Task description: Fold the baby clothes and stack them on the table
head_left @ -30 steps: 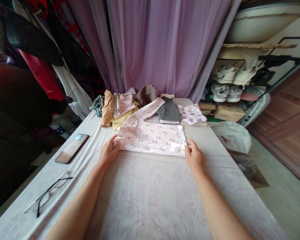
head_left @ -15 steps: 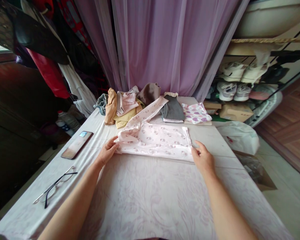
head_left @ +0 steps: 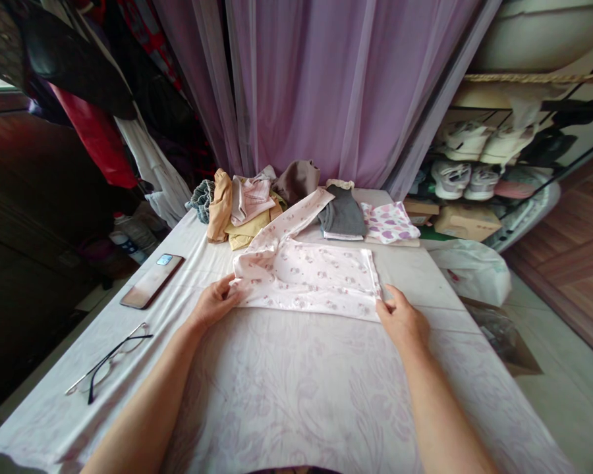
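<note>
A pale pink long-sleeved shirt [head_left: 309,273] with a small print lies folded over lengthwise on the table, one sleeve stretching up toward the pile behind. At its near left corner, my left hand [head_left: 216,301] pinches the cloth between thumb and fingers. My right hand [head_left: 402,318] is closed on the near right corner, by the hem. The shirt's near edge runs fairly straight between both hands. Just beyond the sleeve lies a folded grey garment [head_left: 343,214], and beside it a folded white cloth with purple hearts [head_left: 389,222].
Crumpled clothes, among them a yellow one [head_left: 250,230] and a brown one [head_left: 296,181], are heaped at the back left. A phone [head_left: 152,282] and eyeglasses [head_left: 109,359] lie on the left of the table [head_left: 296,388]. Shoes [head_left: 462,178] stand on a rack to the right.
Both hands keep hold of the shirt's near corners. The right hand has shifted slightly down, and the near edge now lies a little flatter.
</note>
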The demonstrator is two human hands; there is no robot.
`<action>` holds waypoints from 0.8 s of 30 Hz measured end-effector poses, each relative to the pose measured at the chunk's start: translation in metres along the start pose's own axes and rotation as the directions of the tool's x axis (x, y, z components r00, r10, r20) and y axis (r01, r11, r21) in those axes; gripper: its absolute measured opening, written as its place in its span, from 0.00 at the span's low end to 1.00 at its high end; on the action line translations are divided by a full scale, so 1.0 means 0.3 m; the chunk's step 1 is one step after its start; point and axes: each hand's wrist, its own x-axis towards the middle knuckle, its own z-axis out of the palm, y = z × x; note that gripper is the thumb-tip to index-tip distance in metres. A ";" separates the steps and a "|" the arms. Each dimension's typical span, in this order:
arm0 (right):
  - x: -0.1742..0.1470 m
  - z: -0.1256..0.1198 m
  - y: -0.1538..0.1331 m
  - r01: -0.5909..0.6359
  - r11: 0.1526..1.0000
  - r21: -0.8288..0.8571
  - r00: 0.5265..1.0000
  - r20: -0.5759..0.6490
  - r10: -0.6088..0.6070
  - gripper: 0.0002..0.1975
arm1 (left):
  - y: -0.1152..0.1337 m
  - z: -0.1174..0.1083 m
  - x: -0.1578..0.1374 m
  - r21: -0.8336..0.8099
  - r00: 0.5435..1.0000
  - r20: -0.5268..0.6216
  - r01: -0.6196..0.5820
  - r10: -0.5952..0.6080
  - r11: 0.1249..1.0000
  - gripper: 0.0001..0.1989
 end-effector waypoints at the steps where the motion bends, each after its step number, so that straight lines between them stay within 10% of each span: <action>1: 0.000 0.000 0.002 0.002 1.000 -0.002 1.000 0.006 -0.002 0.24 | 0.007 -0.004 -0.002 0.062 0.999 0.019 -0.033 0.032 0.998 0.29; 7: -0.016 -0.013 -0.009 0.008 1.000 0.018 1.000 0.007 -0.008 0.25 | 0.029 -0.025 -0.012 0.201 0.980 0.113 -0.184 0.164 0.962 0.29; 24: -0.028 -0.047 -0.020 -0.019 1.000 -0.004 0.990 0.141 0.020 0.26 | 0.061 -0.040 -0.003 0.295 0.992 0.116 -0.075 0.042 0.952 0.35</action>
